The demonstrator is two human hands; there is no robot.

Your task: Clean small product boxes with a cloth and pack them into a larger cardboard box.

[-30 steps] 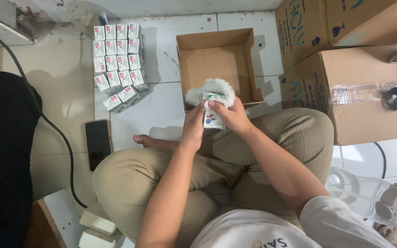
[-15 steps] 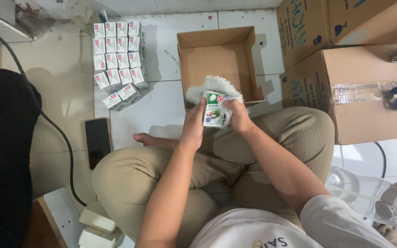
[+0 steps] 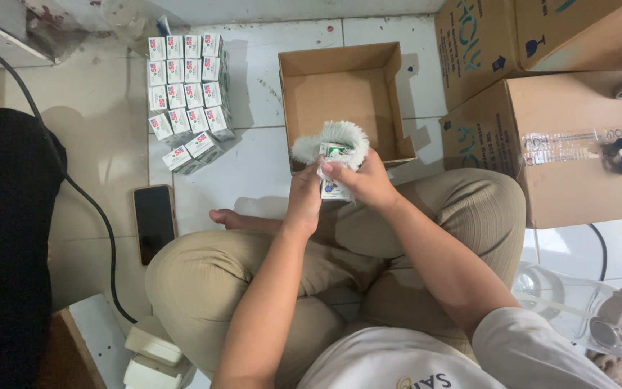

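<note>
Fingers (image 3: 327, 168) of both hands clenched around one small white carton (image 3: 334, 189), right there above the lap, just in front of the open cardboard box (image 3: 304, 86). Left hand (image 3: 304, 193) gripping from the near side, right hand (image 3: 366, 180) wrapped over the top and far side, thumbs pressed on the face. Small, upright, mostly white, a green patch on the upper panel, a bit of blue print lower down; much of it hidden behind knuckles. Fanned up behind it, a white fluffy fringe (image 3: 329, 137), arching over the top like a ruff, touching the hands.

Over to the packages now. Open cardboard box on the floor, brown, square, flaps up, bare inside as far as visible. Further left on the white tiles, a neat block of small white cartons (image 3: 185, 75) with red and blue labels, stood in rows, two or three tipped over at the near corner. Up right, two large brown shipping boxes (image 3: 577, 137), teal lettering on the sides, clear tape across the nearer one, a small dark fragile-style symbol on the far one. Black phone (image 3: 154, 222) lying flat on the floor by the left knee, screen dark. Black cable (image 3: 73, 187) snaking past it. Legs crossed, tan trousers.
</note>
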